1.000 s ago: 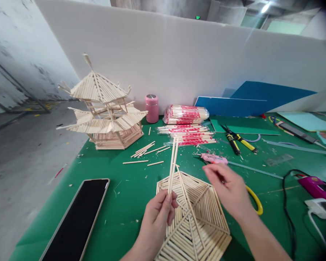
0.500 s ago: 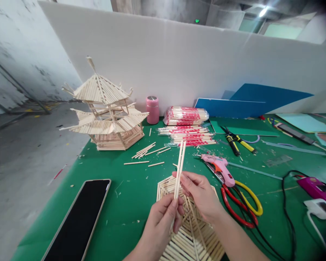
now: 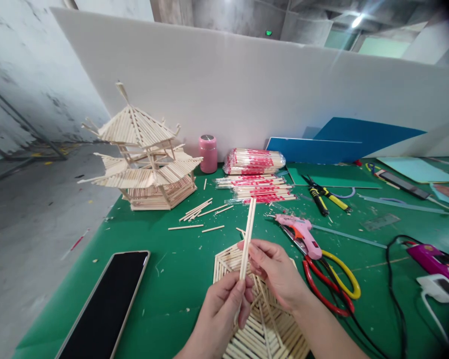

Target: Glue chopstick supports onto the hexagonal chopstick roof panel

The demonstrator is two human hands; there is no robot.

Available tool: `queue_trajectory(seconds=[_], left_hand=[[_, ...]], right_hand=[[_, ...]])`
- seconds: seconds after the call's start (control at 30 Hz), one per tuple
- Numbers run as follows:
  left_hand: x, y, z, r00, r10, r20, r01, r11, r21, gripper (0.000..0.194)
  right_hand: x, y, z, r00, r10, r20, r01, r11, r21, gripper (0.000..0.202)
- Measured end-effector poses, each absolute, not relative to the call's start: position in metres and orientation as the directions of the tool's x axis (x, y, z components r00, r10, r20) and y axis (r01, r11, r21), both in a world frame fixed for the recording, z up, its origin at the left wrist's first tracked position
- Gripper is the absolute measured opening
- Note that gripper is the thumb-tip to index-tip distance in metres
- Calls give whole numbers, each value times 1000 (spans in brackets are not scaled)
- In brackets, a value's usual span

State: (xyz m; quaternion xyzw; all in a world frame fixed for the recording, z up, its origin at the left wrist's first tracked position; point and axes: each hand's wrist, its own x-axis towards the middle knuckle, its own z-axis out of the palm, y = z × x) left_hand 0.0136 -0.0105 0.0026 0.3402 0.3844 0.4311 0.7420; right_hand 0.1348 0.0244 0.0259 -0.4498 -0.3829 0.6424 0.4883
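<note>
A pair of pale wooden chopsticks (image 3: 249, 227) stands tilted in front of me, the two sticks side by side. My left hand (image 3: 228, 304) pinches their lower end between thumb and fingers. Higher up, my right hand (image 3: 275, 269) grips the same pair with thumb and fingertips. Below both hands lies a many-sided panel of wooden sticks (image 3: 243, 344), laid in bands that meet along spokes; my hands and forearms cover part of it. To the right of my right hand rests a pink glue gun (image 3: 301, 233).
A stick-built pagoda (image 3: 153, 177) stands back left, beside a pink flask (image 3: 208, 154). Wrapped chopsticks (image 3: 254, 162) and loose cut sticks (image 3: 198, 208) lie mid-table. Red-and-yellow-handled pliers (image 3: 342, 279), yellow-black pliers (image 3: 324, 194) and black cable (image 3: 392, 289) are right; a phone (image 3: 105, 304) lies left.
The whole view has shifted slightly, with the table things sitting a little lower and further left. Both hands keep their hold on the chopsticks, nearly unmoved.
</note>
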Motion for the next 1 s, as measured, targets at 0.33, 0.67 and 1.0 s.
queue_trajectory(seconds=[0.33, 0.67, 1.0], left_hand=[[14, -9, 2, 352, 899, -260, -367, 388, 845, 25], [15, -9, 7, 388, 860, -330, -449, 489, 747, 22], [14, -8, 0, 358, 877, -319, -406, 454, 793, 23]], right_hand=[[137, 24, 28, -99, 984, -149, -241, -169, -956, 22], [138, 23, 27, -102, 985, -136, -167, -152, -974, 26], [142, 22, 40, -135, 978, 160, 241, 189, -952, 26]])
